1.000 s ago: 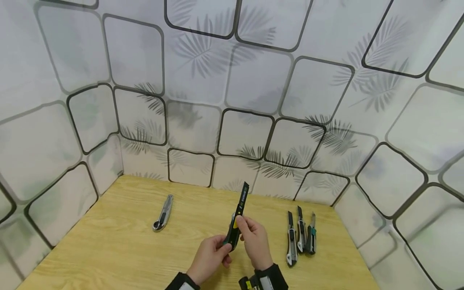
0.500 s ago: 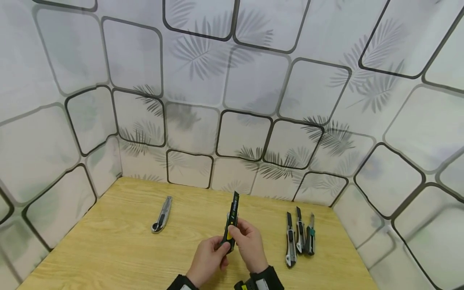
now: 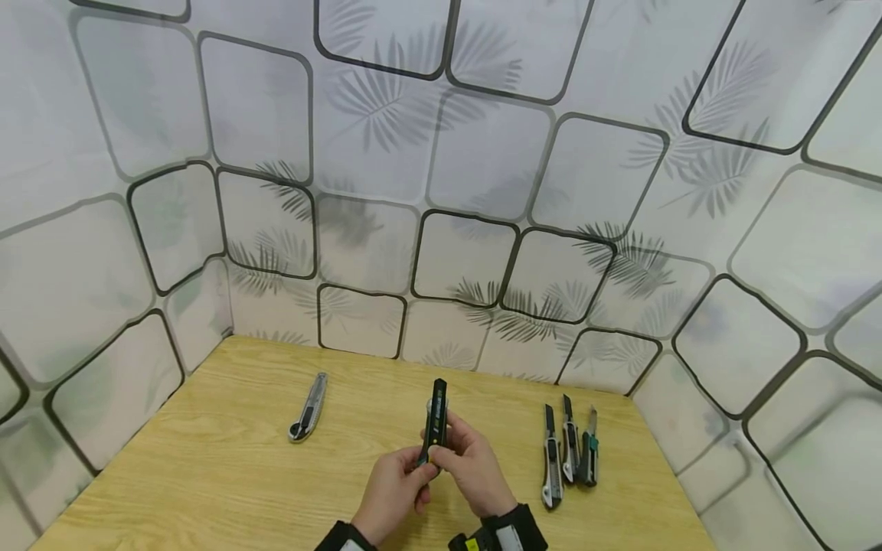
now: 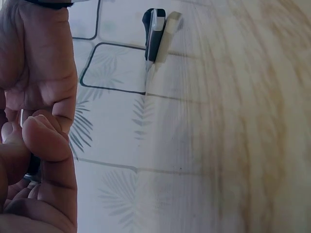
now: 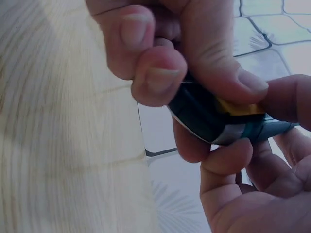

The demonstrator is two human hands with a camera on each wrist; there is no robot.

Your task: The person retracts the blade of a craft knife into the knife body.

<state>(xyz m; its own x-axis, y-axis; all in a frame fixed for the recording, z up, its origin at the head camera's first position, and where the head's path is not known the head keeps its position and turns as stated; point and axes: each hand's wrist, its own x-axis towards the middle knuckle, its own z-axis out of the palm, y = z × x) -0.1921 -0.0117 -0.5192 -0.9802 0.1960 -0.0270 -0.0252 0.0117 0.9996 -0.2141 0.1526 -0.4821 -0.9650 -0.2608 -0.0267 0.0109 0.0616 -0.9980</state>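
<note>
One slim, black, yellow-marked cutter knife, pinched by the bare left hand and right hand over the yellow wood-grain desk, short of its far edge, best steadied from well behind the tip.

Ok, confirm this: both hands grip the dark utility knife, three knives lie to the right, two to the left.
Not quite: the head view shows just one silver knife on the left. The left hand and right hand do grip the dark utility knife, with three knives to the right.
</note>
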